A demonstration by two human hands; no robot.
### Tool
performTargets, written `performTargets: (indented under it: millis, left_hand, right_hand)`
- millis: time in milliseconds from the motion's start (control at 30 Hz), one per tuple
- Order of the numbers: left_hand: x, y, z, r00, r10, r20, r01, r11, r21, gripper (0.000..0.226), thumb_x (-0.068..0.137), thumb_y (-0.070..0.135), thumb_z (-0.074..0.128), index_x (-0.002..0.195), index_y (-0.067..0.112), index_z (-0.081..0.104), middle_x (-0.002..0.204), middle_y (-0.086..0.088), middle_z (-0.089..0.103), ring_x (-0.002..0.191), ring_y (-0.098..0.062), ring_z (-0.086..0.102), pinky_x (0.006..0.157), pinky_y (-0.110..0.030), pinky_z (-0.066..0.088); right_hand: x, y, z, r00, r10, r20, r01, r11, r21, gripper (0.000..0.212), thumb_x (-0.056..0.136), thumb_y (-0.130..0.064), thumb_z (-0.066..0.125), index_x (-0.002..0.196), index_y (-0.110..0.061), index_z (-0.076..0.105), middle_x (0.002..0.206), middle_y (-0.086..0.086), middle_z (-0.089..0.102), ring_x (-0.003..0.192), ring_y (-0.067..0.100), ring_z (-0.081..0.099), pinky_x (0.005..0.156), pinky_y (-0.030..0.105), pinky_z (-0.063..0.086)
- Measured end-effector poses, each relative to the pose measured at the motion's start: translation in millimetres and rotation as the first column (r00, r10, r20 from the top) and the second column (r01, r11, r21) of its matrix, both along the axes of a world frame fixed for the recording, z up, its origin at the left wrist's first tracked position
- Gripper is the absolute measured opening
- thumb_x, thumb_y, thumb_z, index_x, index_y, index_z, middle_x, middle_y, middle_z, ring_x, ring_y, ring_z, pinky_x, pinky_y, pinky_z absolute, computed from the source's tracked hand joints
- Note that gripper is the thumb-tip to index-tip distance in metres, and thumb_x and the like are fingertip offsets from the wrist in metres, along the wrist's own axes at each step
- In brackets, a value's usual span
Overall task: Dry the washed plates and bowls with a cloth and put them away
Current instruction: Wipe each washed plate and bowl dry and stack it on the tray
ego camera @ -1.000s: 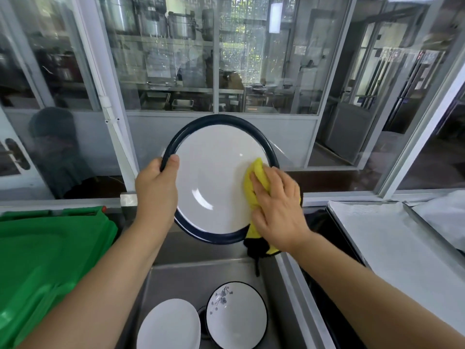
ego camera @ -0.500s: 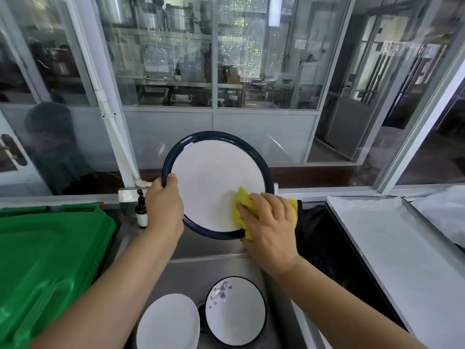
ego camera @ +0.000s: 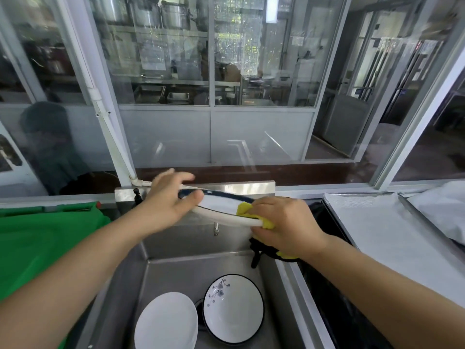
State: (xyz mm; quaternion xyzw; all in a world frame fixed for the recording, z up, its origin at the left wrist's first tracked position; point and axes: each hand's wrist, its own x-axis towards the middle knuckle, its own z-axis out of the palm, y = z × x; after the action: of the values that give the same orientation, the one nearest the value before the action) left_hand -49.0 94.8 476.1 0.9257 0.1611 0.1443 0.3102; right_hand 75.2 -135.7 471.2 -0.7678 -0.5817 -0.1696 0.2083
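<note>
Steel sink (ego camera: 281, 285) — 2 bowls (ego camera: 234, 308)

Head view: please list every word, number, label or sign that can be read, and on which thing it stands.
No text can be read.
Papers behind the glass partition: print too blurred.
Small notice on the wall: too small.
Bowl in the sink: only a flower drawing, no words.
Plate and yellow cloth: no marking.

I hold the navy-rimmed white plate (ego camera: 221, 209) nearly flat above the sink, yellow cloth (ego camera: 245, 209) pressed on its right edge. Below lie a white plate (ego camera: 166, 323) and blossom-painted bowl (ego camera: 232, 308).
</note>
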Motion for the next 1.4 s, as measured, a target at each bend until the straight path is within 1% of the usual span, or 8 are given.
performTargets:
  millis: [67, 233, 467, 633, 933, 1100, 1267, 1400]
  left_hand:
    - [-4, -15, 11, 0.964, -0.249, -0.095, 0.26, 0.958, 0.123, 0.076, 0.059, 0.088, 0.044, 0.114, 0.038, 0.058, 0.128, 0.017, 0.047, 0.129, -0.002, 0.034, 0.103, -0.024, 0.029]
    - [7, -36, 16, 0.967, -0.189, -0.173, 0.246, 0.873, 0.421, 0.027, 0.072, 0.048, 0.071, 0.068, 0.028, 0.055, 0.068, 0.004, 0.058, 0.07, -0.012, 0.053, 0.06, -0.028, 0.04]
    - [0, -37, 5, 0.99, -0.075, 0.118, 0.096, 0.978, -0.183, 0.03, 0.061, 0.03, 0.082, 0.086, 0.016, 0.074, 0.076, -0.003, 0.071, 0.07, -0.012, 0.061, 0.069, -0.031, 0.05]
    - [-1, -48, -15, 0.933, 0.246, 0.264, 0.04, 0.657, -0.753, 0.041, 0.05, 0.012, 0.084, 0.088, 0.012, 0.069, 0.085, -0.009, 0.075, 0.074, -0.024, 0.069, 0.07, -0.04, 0.056]
    - [12, -67, -11, 0.912, 0.245, 0.33, 0.164, 0.519, -0.839, 0.02, 0.058, 0.007, 0.076, 0.072, 0.021, 0.074, 0.068, -0.007, 0.071, 0.056, -0.018, 0.065, 0.048, -0.026, 0.051]
    - [6, -60, -10, 0.892, 0.268, 0.364, 0.183, 0.521, -0.833, 0.023, 0.057, 0.01, 0.076, 0.08, 0.014, 0.073, 0.08, -0.011, 0.074, 0.065, -0.023, 0.069, 0.053, -0.031, 0.054]
    - [-2, -55, -10, 0.887, 0.295, 0.355, 0.145, 0.551, -0.822, 0.036, 0.056, 0.013, 0.077, 0.091, 0.012, 0.07, 0.086, -0.009, 0.075, 0.073, -0.023, 0.071, 0.057, -0.032, 0.056]
    - [0, -58, -4, 0.899, 0.229, 0.373, 0.16, 0.622, -0.767, 0.027, 0.056, 0.016, 0.078, 0.081, 0.026, 0.075, 0.081, -0.002, 0.075, 0.069, -0.016, 0.07, 0.059, -0.03, 0.057]
  right_hand:
    - [4, 2, 11, 0.992, -0.014, -0.124, 0.002, 0.996, -0.093, 0.015, 0.073, -0.017, 0.07, 0.087, -0.017, 0.074, 0.083, -0.003, 0.07, 0.077, 0.024, 0.064, 0.061, 0.035, 0.051]
    - [13, 6, 19, 0.959, 0.019, -0.284, -0.063, 0.987, -0.149, 0.024, 0.067, -0.013, 0.077, 0.09, -0.02, 0.074, 0.078, -0.017, 0.059, 0.074, 0.008, 0.055, 0.065, 0.027, 0.046]
    - [15, 7, -6, 0.907, -0.009, -0.422, 0.203, 0.886, 0.417, 0.058, 0.067, -0.017, 0.085, 0.121, -0.011, 0.063, 0.118, -0.005, 0.048, 0.108, 0.009, 0.05, 0.095, 0.014, 0.039]
    - [-2, 14, -36, 0.899, -0.103, -0.426, 0.328, 0.803, 0.497, 0.062, 0.076, -0.027, 0.069, 0.134, -0.015, 0.053, 0.131, -0.002, 0.039, 0.121, 0.015, 0.037, 0.105, 0.034, 0.035]
    - [-31, 44, -21, 0.995, -0.048, 0.086, 0.003, 0.889, 0.458, 0.032, 0.092, -0.023, 0.053, 0.117, -0.012, 0.069, 0.128, 0.009, 0.058, 0.113, 0.029, 0.051, 0.093, 0.042, 0.038]
    - [-7, 36, -13, 0.982, -0.076, -0.175, 0.16, 0.827, 0.539, 0.032, 0.091, -0.015, 0.055, 0.121, -0.009, 0.064, 0.129, 0.009, 0.055, 0.111, 0.029, 0.048, 0.099, 0.032, 0.034]
    - [19, 26, -16, 0.723, 0.007, -0.691, 0.443, 0.763, 0.471, 0.038, 0.098, -0.014, 0.049, 0.134, -0.024, 0.052, 0.125, -0.012, 0.043, 0.123, 0.018, 0.043, 0.099, 0.009, 0.027]
    - [13, 34, 6, 0.841, -0.039, -0.54, 0.352, 0.798, 0.49, 0.042, 0.094, -0.024, 0.049, 0.136, -0.03, 0.049, 0.134, -0.01, 0.04, 0.127, 0.017, 0.038, 0.107, 0.025, 0.024]
